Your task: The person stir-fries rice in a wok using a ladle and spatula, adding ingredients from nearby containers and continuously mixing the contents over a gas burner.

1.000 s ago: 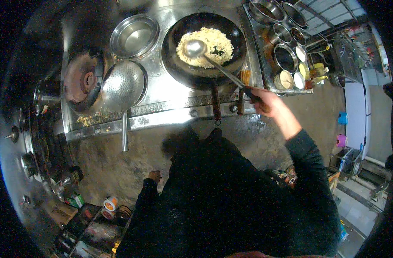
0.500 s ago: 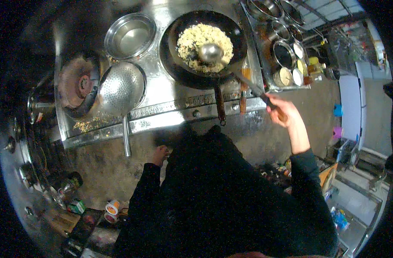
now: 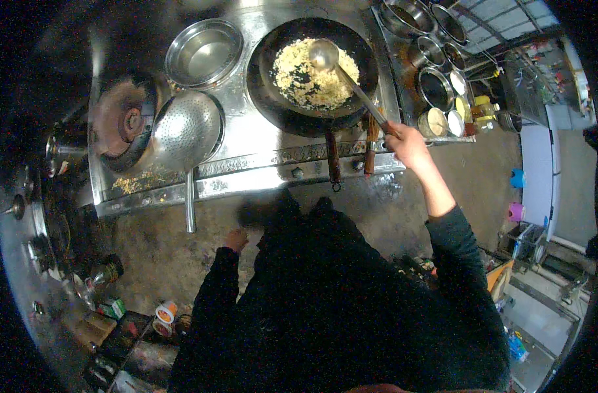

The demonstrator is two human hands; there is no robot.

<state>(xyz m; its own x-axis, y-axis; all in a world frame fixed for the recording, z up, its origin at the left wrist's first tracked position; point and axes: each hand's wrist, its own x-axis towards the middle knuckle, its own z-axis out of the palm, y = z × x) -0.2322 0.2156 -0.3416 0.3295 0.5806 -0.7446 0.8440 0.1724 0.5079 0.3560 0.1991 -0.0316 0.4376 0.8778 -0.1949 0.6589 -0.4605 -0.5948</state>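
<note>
— Can you see the ladle [image 3: 325,56] grip?

— No, the right hand [image 3: 407,145] covers the handle's end.

— The left hand [image 3: 235,240]?

— Half behind the dark torso; fingers unclear.

— Those bowls [image 3: 436,85] at the counter's right edge?

— Too small to tell their contents. The far corner is lost in shadow.

— What is the right hand [image 3: 407,143] doing?
— It is stretched forward and up at the end of a nearly straight arm, the dark sleeve pushed back to leave the forearm bare. The fingers are curled shut around a long handle [image 3: 368,105].
— And the left hand [image 3: 235,240]?
— It hangs low beside the body, close to the hip, the arm bent slightly in its dark sleeve. It grips nothing; the fingers look loosely curled, though they are too small to read clearly.
</note>
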